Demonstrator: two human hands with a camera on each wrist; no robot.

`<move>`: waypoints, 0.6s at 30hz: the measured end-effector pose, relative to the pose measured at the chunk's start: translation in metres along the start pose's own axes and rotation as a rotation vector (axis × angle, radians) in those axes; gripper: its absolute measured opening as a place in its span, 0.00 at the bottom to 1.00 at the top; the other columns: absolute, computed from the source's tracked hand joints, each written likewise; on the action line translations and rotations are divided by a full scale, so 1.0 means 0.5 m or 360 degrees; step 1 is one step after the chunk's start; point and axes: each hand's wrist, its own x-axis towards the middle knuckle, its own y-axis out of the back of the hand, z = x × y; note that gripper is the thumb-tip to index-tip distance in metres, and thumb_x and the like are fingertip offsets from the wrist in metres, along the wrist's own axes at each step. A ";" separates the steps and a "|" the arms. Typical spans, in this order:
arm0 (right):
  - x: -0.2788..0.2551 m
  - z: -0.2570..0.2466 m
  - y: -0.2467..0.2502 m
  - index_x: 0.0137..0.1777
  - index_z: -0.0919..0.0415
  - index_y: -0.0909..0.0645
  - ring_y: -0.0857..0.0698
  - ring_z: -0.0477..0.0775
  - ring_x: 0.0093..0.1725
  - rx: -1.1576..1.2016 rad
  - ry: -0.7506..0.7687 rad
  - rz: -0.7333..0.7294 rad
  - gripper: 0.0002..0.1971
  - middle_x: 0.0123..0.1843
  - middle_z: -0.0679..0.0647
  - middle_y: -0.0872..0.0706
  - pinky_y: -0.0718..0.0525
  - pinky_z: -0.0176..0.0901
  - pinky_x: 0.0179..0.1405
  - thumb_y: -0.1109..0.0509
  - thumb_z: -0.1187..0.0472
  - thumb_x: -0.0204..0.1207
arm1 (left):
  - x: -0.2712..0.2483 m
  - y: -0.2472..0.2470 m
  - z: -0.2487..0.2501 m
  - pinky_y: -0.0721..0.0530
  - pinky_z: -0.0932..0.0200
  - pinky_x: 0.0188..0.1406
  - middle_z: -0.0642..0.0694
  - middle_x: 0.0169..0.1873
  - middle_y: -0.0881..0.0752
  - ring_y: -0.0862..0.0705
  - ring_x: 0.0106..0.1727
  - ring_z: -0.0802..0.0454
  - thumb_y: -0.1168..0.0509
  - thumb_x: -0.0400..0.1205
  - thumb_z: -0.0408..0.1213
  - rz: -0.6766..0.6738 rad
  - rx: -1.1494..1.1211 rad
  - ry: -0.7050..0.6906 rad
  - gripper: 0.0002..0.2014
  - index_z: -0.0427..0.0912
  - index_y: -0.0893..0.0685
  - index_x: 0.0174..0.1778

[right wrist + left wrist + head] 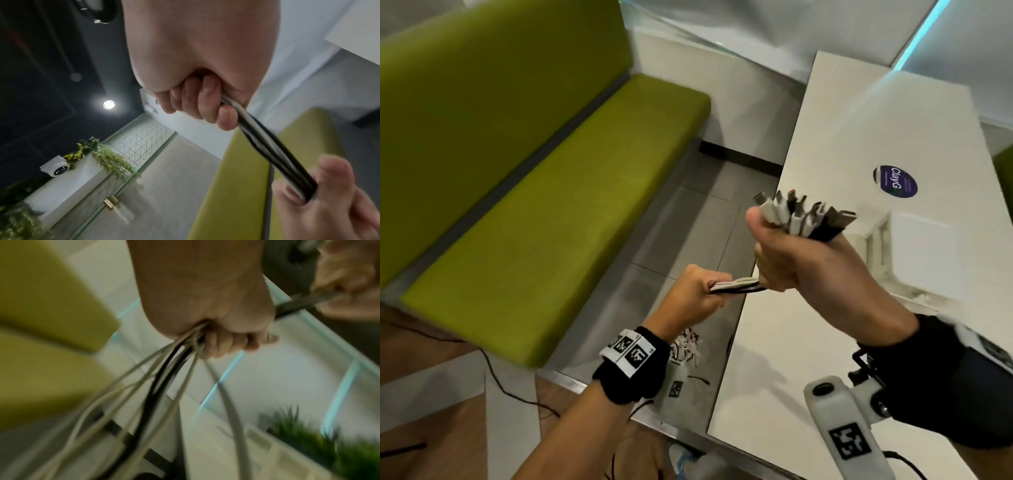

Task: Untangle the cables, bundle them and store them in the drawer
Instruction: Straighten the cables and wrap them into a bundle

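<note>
White and black cables (736,286) bunched taut between both fists, plug ends (806,216) fanned upward, loose lengths hanging

Looks like my office lounge or café corner: green padded bench (544,212), white desk (859,144) with round sticker (894,181), glass partition (774,31), dome security camera (56,168), planter greenery (111,160).

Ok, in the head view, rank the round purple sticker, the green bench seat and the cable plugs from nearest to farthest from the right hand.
1. cable plugs: fanned out of the right hand, touching it.
2. round purple sticker: on the white table, just beyond the plugs.
3. green bench seat: far to the left, across the floor.
</note>
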 end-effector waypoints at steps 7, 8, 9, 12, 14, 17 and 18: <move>0.003 -0.093 0.042 0.24 0.54 0.45 0.48 0.50 0.18 0.0274 0.0181 -0.0032 0.26 0.19 0.47 0.45 0.48 0.45 0.21 0.34 0.56 0.78 | -0.032 -0.026 -0.098 0.32 0.61 0.18 0.52 0.15 0.24 0.32 0.17 0.62 0.28 0.79 0.41 0.0340 0.0028 0.0215 0.21 0.40 0.20 0.20; -0.002 -0.097 0.047 0.25 0.54 0.46 0.48 0.50 0.18 0.0264 0.0195 -0.0034 0.26 0.19 0.47 0.46 0.48 0.44 0.21 0.35 0.56 0.78 | -0.040 -0.028 -0.123 0.30 0.58 0.16 0.47 0.15 0.23 0.31 0.17 0.60 0.28 0.79 0.43 0.0327 0.0074 0.0249 0.23 0.38 0.20 0.19; -0.006 -0.093 0.046 0.25 0.54 0.46 0.48 0.50 0.18 0.0253 0.0185 -0.0041 0.26 0.19 0.48 0.46 0.47 0.43 0.21 0.34 0.56 0.78 | -0.048 -0.029 -0.146 0.28 0.53 0.15 0.43 0.15 0.23 0.32 0.17 0.57 0.28 0.79 0.44 0.0320 0.0144 0.0260 0.24 0.37 0.21 0.19; -0.013 -0.051 0.034 0.23 0.51 0.41 0.46 0.47 0.18 0.0251 0.0096 -0.0035 0.23 0.19 0.46 0.43 0.46 0.41 0.20 0.33 0.55 0.75 | -0.053 -0.025 -0.190 0.28 0.46 0.18 0.38 0.18 0.23 0.33 0.20 0.53 0.33 0.78 0.60 0.0228 0.0267 0.0339 0.30 0.36 0.23 0.21; -0.012 -0.026 0.029 0.22 0.50 0.36 0.44 0.45 0.19 0.0198 0.0037 -0.0063 0.21 0.20 0.44 0.41 0.45 0.42 0.22 0.31 0.53 0.74 | -0.055 -0.013 -0.200 0.22 0.48 0.24 0.43 0.22 0.18 0.26 0.22 0.51 0.37 0.73 0.71 0.0039 0.0338 0.0536 0.35 0.37 0.18 0.27; -0.002 -0.004 0.033 0.22 0.50 0.34 0.43 0.45 0.20 0.0150 0.0036 -0.0058 0.21 0.21 0.44 0.40 0.45 0.43 0.24 0.31 0.52 0.74 | -0.049 0.023 -0.167 0.16 0.49 0.54 0.49 0.49 0.10 0.14 0.51 0.51 0.33 0.65 0.73 -0.0501 0.0534 0.0554 0.35 0.51 0.13 0.57; 0.001 0.001 0.034 0.22 0.50 0.34 0.43 0.46 0.20 0.0139 0.0049 -0.0053 0.22 0.21 0.44 0.40 0.45 0.43 0.24 0.31 0.52 0.74 | -0.044 0.038 -0.146 0.23 0.50 0.68 0.50 0.63 0.15 0.19 0.64 0.51 0.32 0.63 0.74 -0.0686 0.0566 0.0517 0.43 0.56 0.22 0.72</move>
